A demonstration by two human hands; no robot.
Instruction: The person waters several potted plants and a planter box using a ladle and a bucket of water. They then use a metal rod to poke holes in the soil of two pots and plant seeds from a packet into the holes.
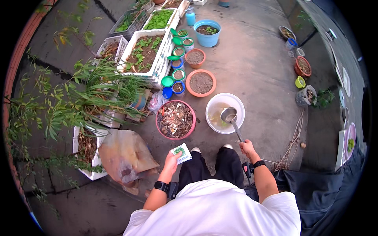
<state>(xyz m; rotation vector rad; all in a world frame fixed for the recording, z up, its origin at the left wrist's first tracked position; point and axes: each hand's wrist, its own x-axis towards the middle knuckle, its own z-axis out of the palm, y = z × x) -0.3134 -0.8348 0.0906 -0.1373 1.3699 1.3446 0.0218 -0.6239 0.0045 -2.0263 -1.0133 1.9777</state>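
Note:
My left hand (172, 162) grips a small white packet with a green plant picture (183, 154) between thumb and fingers. In my right hand (249, 149) is the handle of a metal ladle (229, 114), whose bowl is over the white bucket (242, 113) of cloudy liquid; whether it touches the liquid I cannot tell. Left of that bucket stands a pink-rimmed tub (193, 126) filled with mixed scraps. Behind them are an orange pot of soil (213, 82) and a smaller orange pot of soil (202, 56).
Several small jars with green and blue lids stand beside a white foam planter (153, 72). A light blue pot (208, 41) is farther off. Long-leaved plants (103, 82) spread on the left, above a bent sheet (127, 150). Dry stems (296, 134) lie at right.

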